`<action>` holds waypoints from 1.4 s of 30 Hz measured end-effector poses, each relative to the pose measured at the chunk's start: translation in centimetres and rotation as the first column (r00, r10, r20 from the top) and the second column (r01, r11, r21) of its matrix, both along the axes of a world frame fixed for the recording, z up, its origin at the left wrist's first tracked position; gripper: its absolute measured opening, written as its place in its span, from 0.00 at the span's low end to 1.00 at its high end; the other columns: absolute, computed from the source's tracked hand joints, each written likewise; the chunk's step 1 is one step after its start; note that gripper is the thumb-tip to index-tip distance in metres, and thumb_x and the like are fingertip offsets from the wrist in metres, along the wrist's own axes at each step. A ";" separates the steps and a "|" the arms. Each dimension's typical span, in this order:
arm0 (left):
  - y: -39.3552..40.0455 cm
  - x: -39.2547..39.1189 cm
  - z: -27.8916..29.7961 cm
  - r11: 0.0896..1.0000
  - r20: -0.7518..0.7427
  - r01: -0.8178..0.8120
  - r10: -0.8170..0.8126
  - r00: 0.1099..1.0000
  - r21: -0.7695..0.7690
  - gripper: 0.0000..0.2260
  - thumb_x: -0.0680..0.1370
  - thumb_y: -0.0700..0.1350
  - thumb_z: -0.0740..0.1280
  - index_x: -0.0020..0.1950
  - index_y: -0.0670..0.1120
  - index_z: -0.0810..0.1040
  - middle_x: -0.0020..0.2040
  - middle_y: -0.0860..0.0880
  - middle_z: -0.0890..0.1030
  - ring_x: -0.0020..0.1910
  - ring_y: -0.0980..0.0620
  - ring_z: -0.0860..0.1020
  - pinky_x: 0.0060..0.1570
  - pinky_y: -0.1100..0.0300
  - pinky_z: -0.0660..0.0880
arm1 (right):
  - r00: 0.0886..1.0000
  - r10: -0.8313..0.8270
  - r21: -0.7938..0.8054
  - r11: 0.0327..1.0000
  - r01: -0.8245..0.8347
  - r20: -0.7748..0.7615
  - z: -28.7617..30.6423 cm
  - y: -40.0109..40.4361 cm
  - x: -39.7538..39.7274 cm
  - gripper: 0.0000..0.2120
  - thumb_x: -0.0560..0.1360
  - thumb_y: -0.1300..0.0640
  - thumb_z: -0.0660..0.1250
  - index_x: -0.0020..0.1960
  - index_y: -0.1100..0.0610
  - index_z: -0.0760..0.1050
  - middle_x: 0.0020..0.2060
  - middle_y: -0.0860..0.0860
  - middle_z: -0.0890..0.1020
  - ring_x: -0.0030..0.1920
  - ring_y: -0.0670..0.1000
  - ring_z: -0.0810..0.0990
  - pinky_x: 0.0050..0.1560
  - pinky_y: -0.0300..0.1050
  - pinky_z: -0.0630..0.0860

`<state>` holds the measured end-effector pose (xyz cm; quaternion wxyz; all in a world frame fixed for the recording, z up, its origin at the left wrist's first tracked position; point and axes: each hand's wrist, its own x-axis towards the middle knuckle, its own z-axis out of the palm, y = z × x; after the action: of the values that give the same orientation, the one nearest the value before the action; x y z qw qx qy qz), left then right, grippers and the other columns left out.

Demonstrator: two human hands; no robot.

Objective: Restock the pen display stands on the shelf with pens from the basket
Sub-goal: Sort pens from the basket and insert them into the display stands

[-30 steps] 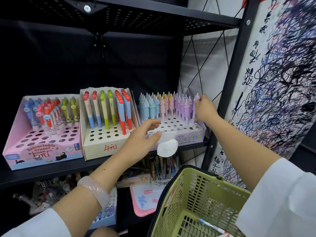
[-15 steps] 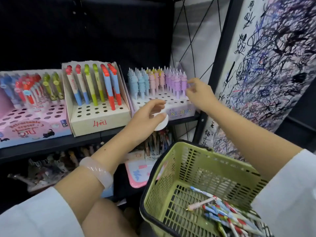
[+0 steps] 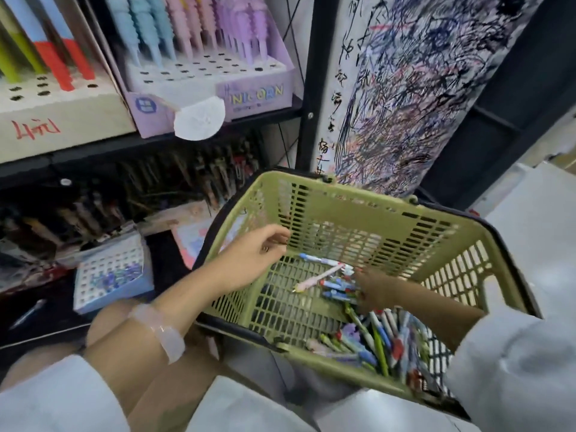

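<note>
Person, head-cam view. Both arms: white sleeves, loose fabric; left sleeve [image 3: 59,397] ends well behind wrist, forearm bare; right sleeve [image 3: 511,366] ends approx. mid-forearm, creased at cuff. Left wrist: 1 pale pink translucent bangle [image 3: 162,332], smooth, thick, just behind left hand [image 3: 249,260]. Right hand [image 3: 374,291]: no jewellery visible. Knees bare.

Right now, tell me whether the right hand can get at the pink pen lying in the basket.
Probably yes. The right hand is already inside the basket, and the pink pen lies uncovered just beside its fingers.
</note>
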<state>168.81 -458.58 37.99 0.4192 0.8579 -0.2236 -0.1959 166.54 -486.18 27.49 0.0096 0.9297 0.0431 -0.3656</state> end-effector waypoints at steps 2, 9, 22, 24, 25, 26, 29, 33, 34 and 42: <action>-0.1 0.1 -0.5 0.999 -0.029 -0.025 0.024 0.999 -0.020 0.10 0.80 0.44 0.60 0.61 0.53 0.72 0.57 0.57 0.74 0.55 0.62 0.71 0.48 0.76 0.66 | 0.998 -0.019 -0.092 0.995 0.025 0.063 -2.1 -0.3 -0.6 0.40 0.72 0.41 0.67 0.75 0.54 0.52 0.73 0.57 0.57 0.71 0.60 0.59 0.67 0.53 0.63; -0.6 0.3 -1.4 1.000 -0.076 -0.021 0.019 0.997 -0.022 0.10 0.80 0.43 0.59 0.58 0.55 0.71 0.56 0.58 0.74 0.55 0.62 0.72 0.52 0.72 0.68 | 0.965 -0.002 -0.241 0.968 0.068 0.262 -5.1 2.0 0.0 0.33 0.72 0.43 0.66 0.70 0.58 0.59 0.67 0.58 0.65 0.67 0.59 0.64 0.64 0.52 0.63; 1.0 0.0 -0.9 0.994 -0.096 -0.063 0.054 0.994 -0.087 0.09 0.80 0.43 0.60 0.56 0.56 0.73 0.57 0.57 0.76 0.57 0.60 0.74 0.59 0.64 0.69 | 0.973 -0.040 -0.050 0.997 0.053 0.227 -4.0 2.3 0.5 0.22 0.75 0.56 0.63 0.66 0.60 0.64 0.59 0.60 0.75 0.58 0.59 0.75 0.50 0.47 0.72; 1.2 0.0 -0.8 0.993 -0.095 -0.071 0.063 0.993 -0.093 0.09 0.80 0.44 0.60 0.54 0.58 0.73 0.57 0.57 0.76 0.58 0.59 0.74 0.60 0.63 0.69 | 0.967 -0.080 0.061 0.996 0.067 0.243 -2.9 2.7 0.9 0.18 0.76 0.54 0.63 0.63 0.59 0.65 0.57 0.60 0.76 0.56 0.59 0.76 0.47 0.46 0.71; 1.2 0.0 -0.7 0.992 -0.098 -0.076 0.066 0.993 -0.100 0.10 0.80 0.44 0.60 0.53 0.59 0.73 0.57 0.56 0.77 0.57 0.59 0.75 0.59 0.63 0.69 | 0.959 -0.109 0.132 0.988 0.077 0.261 -2.1 3.1 1.1 0.15 0.76 0.54 0.63 0.59 0.58 0.65 0.56 0.61 0.76 0.54 0.59 0.76 0.44 0.46 0.70; 1.2 -0.1 -0.7 0.991 -0.101 -0.081 0.071 0.992 -0.108 0.10 0.80 0.44 0.60 0.52 0.60 0.73 0.57 0.56 0.77 0.57 0.58 0.75 0.60 0.62 0.70 | 0.947 -0.144 0.208 0.974 0.085 0.286 -1.1 3.6 1.4 0.13 0.76 0.53 0.63 0.55 0.57 0.64 0.54 0.61 0.77 0.51 0.59 0.76 0.41 0.47 0.68; 0.8 -0.1 -0.4 0.982 -0.114 -0.113 0.096 0.989 -0.154 0.10 0.80 0.44 0.60 0.51 0.60 0.73 0.57 0.55 0.77 0.57 0.55 0.76 0.62 0.58 0.70 | 0.894 -0.290 0.474 0.874 0.103 0.340 2.8 5.3 2.4 0.13 0.77 0.55 0.64 0.56 0.62 0.66 0.48 0.60 0.78 0.44 0.57 0.77 0.39 0.48 0.70; -0.2 -0.2 0.4 0.969 -0.239 -0.158 0.111 0.965 -0.190 0.14 0.79 0.47 0.63 0.64 0.57 0.67 0.62 0.55 0.73 0.57 0.62 0.72 0.52 0.69 0.69 | 0.808 -0.464 0.763 0.645 0.027 0.364 9.1 8.4 3.0 0.10 0.77 0.55 0.65 0.54 0.59 0.68 0.42 0.50 0.77 0.42 0.51 0.76 0.45 0.45 0.74; -0.6 -0.3 0.6 0.970 -0.290 -0.141 0.081 0.954 -0.195 0.19 0.78 0.49 0.64 0.67 0.57 0.63 0.63 0.56 0.71 0.58 0.62 0.71 0.54 0.69 0.68 | 0.792 -0.490 0.803 0.596 -0.001 0.365 10.3 9.2 3.0 0.09 0.77 0.56 0.64 0.54 0.59 0.69 0.42 0.50 0.76 0.43 0.50 0.75 0.47 0.45 0.73; -2.6 -0.4 2.5 0.850 -0.266 -0.218 0.096 0.959 -0.480 0.32 0.70 0.33 0.69 0.67 0.57 0.62 0.57 0.56 0.78 0.53 0.63 0.78 0.50 0.67 0.76 | 0.750 -0.652 0.989 0.145 -0.017 0.108 15.7 14.3 2.2 0.05 0.77 0.60 0.63 0.53 0.58 0.72 0.42 0.51 0.78 0.42 0.43 0.77 0.48 0.36 0.74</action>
<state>168.37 -461.16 40.53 0.6668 0.7047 -0.1452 -0.1943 168.74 -471.90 43.23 -0.6346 0.7714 0.0431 0.0194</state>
